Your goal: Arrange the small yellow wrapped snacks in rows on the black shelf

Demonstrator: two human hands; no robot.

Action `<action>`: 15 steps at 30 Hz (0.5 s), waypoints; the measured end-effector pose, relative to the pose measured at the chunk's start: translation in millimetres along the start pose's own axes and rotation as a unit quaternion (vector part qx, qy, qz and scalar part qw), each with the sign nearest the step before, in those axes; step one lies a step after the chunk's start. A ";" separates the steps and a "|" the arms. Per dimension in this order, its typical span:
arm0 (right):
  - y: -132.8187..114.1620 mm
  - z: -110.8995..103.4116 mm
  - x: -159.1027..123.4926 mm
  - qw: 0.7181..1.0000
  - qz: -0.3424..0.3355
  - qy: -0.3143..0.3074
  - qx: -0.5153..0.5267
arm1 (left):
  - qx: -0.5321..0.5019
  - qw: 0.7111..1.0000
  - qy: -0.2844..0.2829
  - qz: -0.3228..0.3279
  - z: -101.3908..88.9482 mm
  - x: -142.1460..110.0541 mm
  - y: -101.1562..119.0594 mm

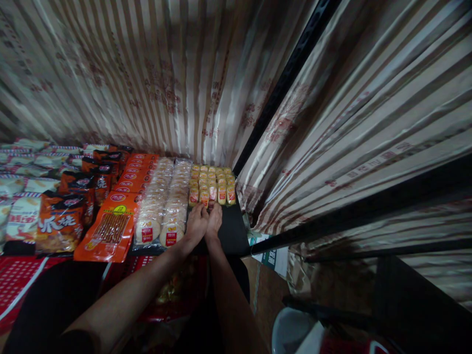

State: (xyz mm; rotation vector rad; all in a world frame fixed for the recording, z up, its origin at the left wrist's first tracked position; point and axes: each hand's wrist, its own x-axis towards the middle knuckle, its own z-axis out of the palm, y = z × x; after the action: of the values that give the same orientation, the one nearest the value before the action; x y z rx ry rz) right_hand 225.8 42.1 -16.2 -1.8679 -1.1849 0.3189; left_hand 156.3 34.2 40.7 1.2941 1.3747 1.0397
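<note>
Small yellow snack packs with red labels (221,193) stand in tight rows on the black shelf (232,228). At the front of these rows my left hand (197,221) has its fingers closed at the lower end of one pack (204,195). My right hand (214,220) is right beside it, nearly touching, with its fingers bent together at the same front edge. The fingertips are partly hidden, so the exact grip is hard to see. Just left of my hands lie clear-wrapped round flat biscuits (172,216) in two long rows.
Further left are orange flat snack packets (114,223), orange-black bags (61,221) and white bags (24,216). Red perforated baskets (22,280) stand below the shelf edge. A striped curtain (165,73) hangs behind; black metal posts (283,83) frame the right corner. A pale bucket (291,327) sits lower right.
</note>
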 end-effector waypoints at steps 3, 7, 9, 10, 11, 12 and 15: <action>-1.0 0.2 0.3 1.000 -0.011 -0.007 0.008 | -0.007 1.000 -0.007 0.007 -0.5 0.4 -1.3; -0.7 0.7 0.4 1.000 -0.015 -0.008 0.005 | 0.012 1.000 -0.001 0.001 -1.4 1.5 -4.4; 1.6 1.2 0.3 1.000 -0.018 -0.002 0.013 | 0.031 1.000 -0.003 0.006 -1.4 1.8 -7.0; 3.2 1.6 0.2 1.000 -0.020 0.003 0.021 | 0.043 0.999 -0.003 0.011 -1.3 1.8 -8.5; 5.1 2.0 0.2 0.999 -0.023 0.009 0.031 | 0.054 0.998 -0.003 0.018 -1.0 1.7 -10.2; 7.0 2.5 0.2 0.999 -0.028 0.016 0.041 | 0.061 0.998 -0.004 0.024 -0.7 1.7 -12.0; 11.8 3.9 0.4 0.997 -0.049 0.019 0.056 | 0.069 0.997 -0.007 0.031 0.5 1.8 -16.1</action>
State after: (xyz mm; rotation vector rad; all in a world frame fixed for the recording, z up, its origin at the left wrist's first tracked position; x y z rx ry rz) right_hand 230.8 42.6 -27.5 -1.7058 -1.2039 0.2889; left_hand 153.7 34.7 24.7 1.4505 1.4241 0.9889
